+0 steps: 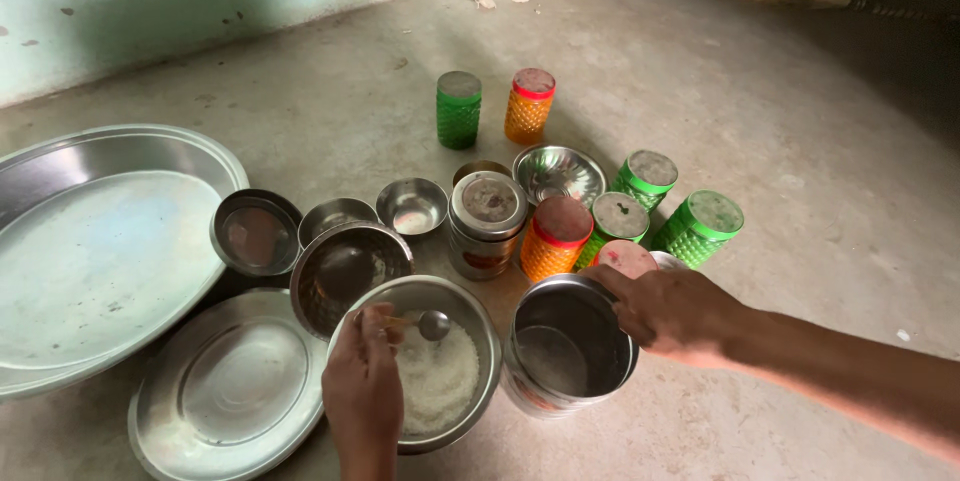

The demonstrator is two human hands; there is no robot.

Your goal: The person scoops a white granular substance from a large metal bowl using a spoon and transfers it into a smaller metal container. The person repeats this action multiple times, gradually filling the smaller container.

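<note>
My left hand (364, 393) holds a small steel spoon (430, 324) over a steel bowl (478, 311) that contains a white grainy powder (440, 379). The spoon's round end points right, just above the powder. My right hand (668, 313) grips the rim of an open steel canister (566, 349) standing right of the bowl. The canister tilts slightly toward me and looks nearly empty inside.
On the concrete floor lie a large steel tray (100, 241), a steel plate (225, 391), several small steel bowls (412, 207) and a lidded steel tin (487, 221). Green jars (458, 109) and orange jars (528, 104) stand behind. A wall runs along the far left.
</note>
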